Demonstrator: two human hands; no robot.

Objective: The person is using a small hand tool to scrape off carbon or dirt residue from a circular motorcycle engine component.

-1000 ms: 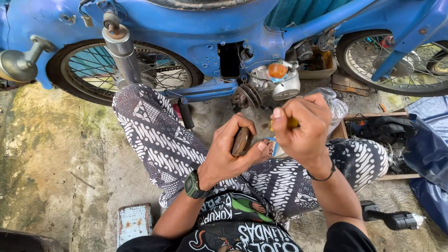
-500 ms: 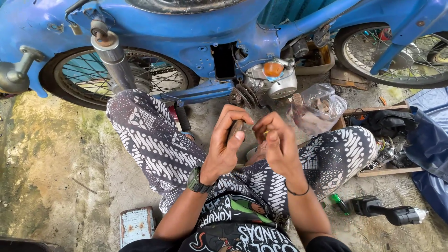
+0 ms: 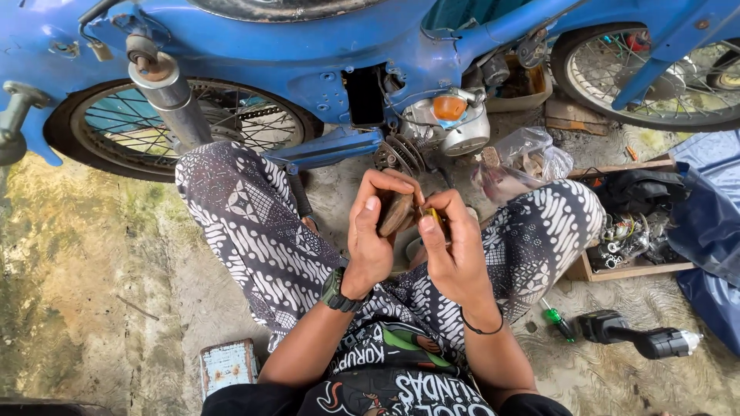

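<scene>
- Left hand point(image 3: 374, 231) clasps a curved brown part point(image 3: 395, 213).
- Right hand point(image 3: 455, 250) pinches a small yellow-tipped tool point(image 3: 432, 215) against it.
- Blue motorbike point(image 3: 324, 46) stands just beyond the knees.

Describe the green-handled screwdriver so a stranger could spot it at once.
Start at the blue motorcycle and come down past the person's right knee to the concrete floor. The screwdriver lies there, just left of a black power tool. Its small bright green handle sets it apart from that bulkier dark tool.

Repair yard: blue motorcycle point(image 3: 308, 46), parts crate point(image 3: 617, 266), concrete
</scene>
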